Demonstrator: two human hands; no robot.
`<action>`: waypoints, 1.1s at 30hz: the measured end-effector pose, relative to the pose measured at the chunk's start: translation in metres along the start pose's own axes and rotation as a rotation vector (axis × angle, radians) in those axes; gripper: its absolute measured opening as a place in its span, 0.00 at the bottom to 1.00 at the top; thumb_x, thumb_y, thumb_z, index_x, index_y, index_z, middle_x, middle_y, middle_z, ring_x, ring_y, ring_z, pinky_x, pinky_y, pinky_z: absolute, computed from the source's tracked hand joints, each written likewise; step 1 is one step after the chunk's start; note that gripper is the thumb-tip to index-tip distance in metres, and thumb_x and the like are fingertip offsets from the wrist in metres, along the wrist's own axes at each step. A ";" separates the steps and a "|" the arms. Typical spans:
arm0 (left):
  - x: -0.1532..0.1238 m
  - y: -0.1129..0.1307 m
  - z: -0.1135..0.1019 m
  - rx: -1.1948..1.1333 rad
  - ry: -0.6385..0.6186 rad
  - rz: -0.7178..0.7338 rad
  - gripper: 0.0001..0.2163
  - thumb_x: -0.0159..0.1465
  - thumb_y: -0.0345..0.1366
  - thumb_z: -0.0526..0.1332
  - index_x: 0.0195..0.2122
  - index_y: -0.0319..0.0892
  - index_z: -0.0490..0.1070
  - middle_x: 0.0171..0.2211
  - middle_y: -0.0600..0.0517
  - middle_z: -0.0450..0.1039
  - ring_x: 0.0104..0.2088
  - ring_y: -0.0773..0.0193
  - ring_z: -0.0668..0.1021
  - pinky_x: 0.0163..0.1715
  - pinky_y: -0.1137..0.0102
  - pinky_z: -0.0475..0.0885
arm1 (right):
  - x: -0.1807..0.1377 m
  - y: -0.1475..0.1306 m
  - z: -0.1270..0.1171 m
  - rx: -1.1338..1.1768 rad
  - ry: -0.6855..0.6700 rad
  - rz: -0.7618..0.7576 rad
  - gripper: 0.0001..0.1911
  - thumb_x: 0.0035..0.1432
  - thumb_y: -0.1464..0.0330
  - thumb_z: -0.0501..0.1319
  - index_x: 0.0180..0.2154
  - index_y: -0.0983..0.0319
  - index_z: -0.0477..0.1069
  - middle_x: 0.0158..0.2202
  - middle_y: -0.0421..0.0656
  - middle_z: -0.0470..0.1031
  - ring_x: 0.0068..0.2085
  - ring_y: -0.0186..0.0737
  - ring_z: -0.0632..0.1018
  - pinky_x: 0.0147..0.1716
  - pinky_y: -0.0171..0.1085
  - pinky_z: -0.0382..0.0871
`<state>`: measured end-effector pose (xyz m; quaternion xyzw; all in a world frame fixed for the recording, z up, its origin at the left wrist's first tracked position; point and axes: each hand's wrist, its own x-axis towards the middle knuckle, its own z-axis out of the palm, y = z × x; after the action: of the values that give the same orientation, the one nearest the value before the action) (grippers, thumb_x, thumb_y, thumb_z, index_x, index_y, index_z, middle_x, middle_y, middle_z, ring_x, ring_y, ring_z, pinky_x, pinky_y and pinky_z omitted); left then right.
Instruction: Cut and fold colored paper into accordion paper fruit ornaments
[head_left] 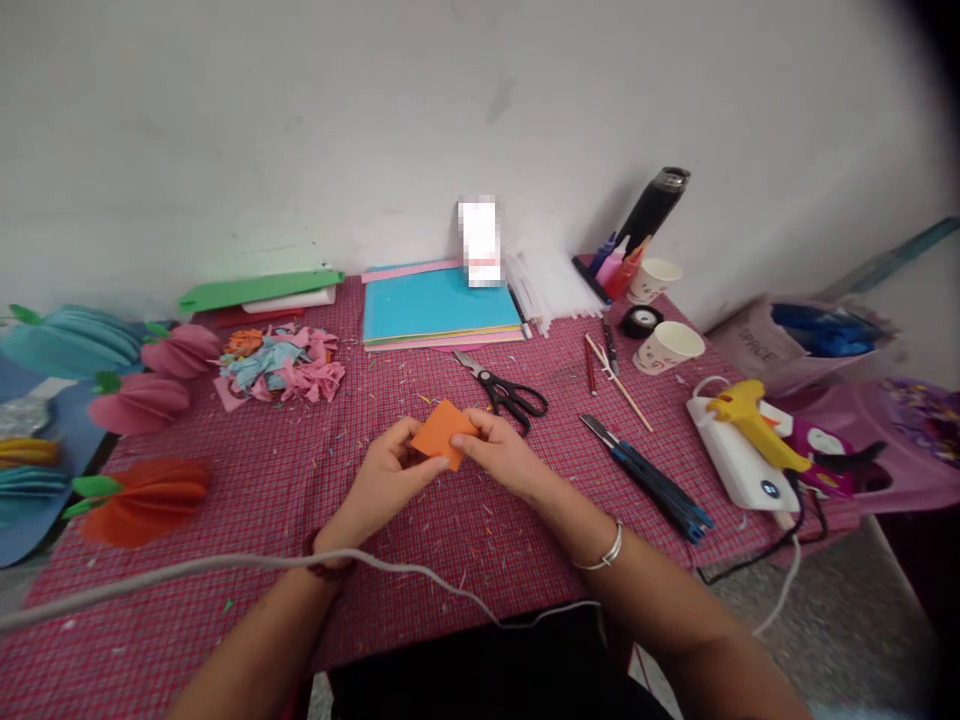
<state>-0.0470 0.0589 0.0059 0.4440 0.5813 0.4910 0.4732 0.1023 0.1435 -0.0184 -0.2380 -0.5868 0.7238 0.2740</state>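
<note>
A small piece of orange paper [442,430] is held up between both hands over the middle of the table. My left hand [394,462] pinches its left and lower edge with thumb and fingers. On its right side, the thumb of my right hand [499,452] presses on the front while the fingers sit behind. Whether the paper is folded or stacked, I cannot tell. Just beyond the right hand lie black-handled scissors [510,393], blades pointing away to the left. A blue utility knife [649,478] with its blade out rests right of that hand.
Paper scraps [281,365] and folded-paper pumpkins [142,500] lie to the left. Coloured sheets [435,308] sit by the wall. Paper cups [670,347], a black flask [652,212] and a yellow glue gun [757,425] stand or lie at right. A pale cable [225,562] crosses in front.
</note>
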 end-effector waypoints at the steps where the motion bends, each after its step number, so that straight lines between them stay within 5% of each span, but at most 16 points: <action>1: 0.000 -0.001 0.000 -0.036 -0.013 -0.022 0.10 0.53 0.36 0.66 0.33 0.41 0.65 0.26 0.56 0.70 0.22 0.71 0.68 0.22 0.75 0.62 | 0.000 0.000 0.001 0.057 0.006 0.019 0.11 0.53 0.61 0.63 0.32 0.61 0.66 0.28 0.37 0.67 0.29 0.33 0.68 0.30 0.34 0.60; 5: 0.001 -0.012 -0.001 -0.128 -0.081 -0.051 0.10 0.55 0.37 0.65 0.36 0.40 0.69 0.21 0.58 0.68 0.16 0.74 0.66 0.17 0.76 0.62 | -0.001 0.001 0.004 0.246 0.018 0.083 0.15 0.49 0.59 0.67 0.34 0.62 0.68 0.31 0.38 0.71 0.31 0.34 0.70 0.34 0.34 0.63; 13: 0.003 -0.023 -0.005 -0.151 -0.162 -0.142 0.15 0.61 0.46 0.59 0.26 0.38 0.68 0.19 0.55 0.68 0.15 0.72 0.67 0.14 0.76 0.62 | -0.005 0.002 0.008 0.350 -0.024 0.197 0.16 0.50 0.58 0.65 0.35 0.62 0.67 0.28 0.38 0.71 0.26 0.32 0.70 0.27 0.33 0.62; 17: 0.006 -0.016 -0.005 0.080 -0.116 -0.080 0.16 0.64 0.45 0.55 0.24 0.39 0.67 0.19 0.55 0.67 0.17 0.71 0.68 0.17 0.75 0.62 | -0.002 0.003 0.005 0.088 0.042 0.111 0.11 0.54 0.61 0.61 0.33 0.62 0.65 0.27 0.37 0.68 0.27 0.33 0.68 0.27 0.33 0.62; 24: 0.010 -0.017 -0.009 0.436 0.152 0.272 0.05 0.61 0.35 0.60 0.31 0.40 0.69 0.28 0.54 0.66 0.28 0.66 0.69 0.27 0.72 0.64 | 0.001 0.005 -0.005 -0.676 0.082 -0.212 0.03 0.58 0.73 0.56 0.32 0.61 0.67 0.31 0.40 0.68 0.35 0.37 0.69 0.36 0.36 0.61; 29: 0.012 -0.020 -0.010 0.413 0.173 0.365 0.02 0.60 0.32 0.60 0.31 0.41 0.68 0.31 0.53 0.66 0.30 0.67 0.70 0.28 0.71 0.64 | 0.001 0.005 -0.006 -0.820 0.088 -0.318 0.05 0.59 0.74 0.56 0.31 0.61 0.68 0.30 0.40 0.67 0.35 0.37 0.69 0.36 0.36 0.61; 33: 0.018 -0.028 -0.011 0.461 0.133 0.338 0.02 0.60 0.29 0.58 0.32 0.41 0.69 0.31 0.53 0.67 0.31 0.66 0.71 0.31 0.71 0.65 | 0.001 0.006 -0.007 -0.906 0.089 -0.263 0.04 0.58 0.75 0.58 0.33 0.62 0.70 0.33 0.41 0.67 0.38 0.38 0.70 0.39 0.37 0.62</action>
<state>-0.0623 0.0709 -0.0234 0.5972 0.6252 0.4458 0.2320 0.1062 0.1483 -0.0254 -0.2882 -0.8563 0.3432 0.2567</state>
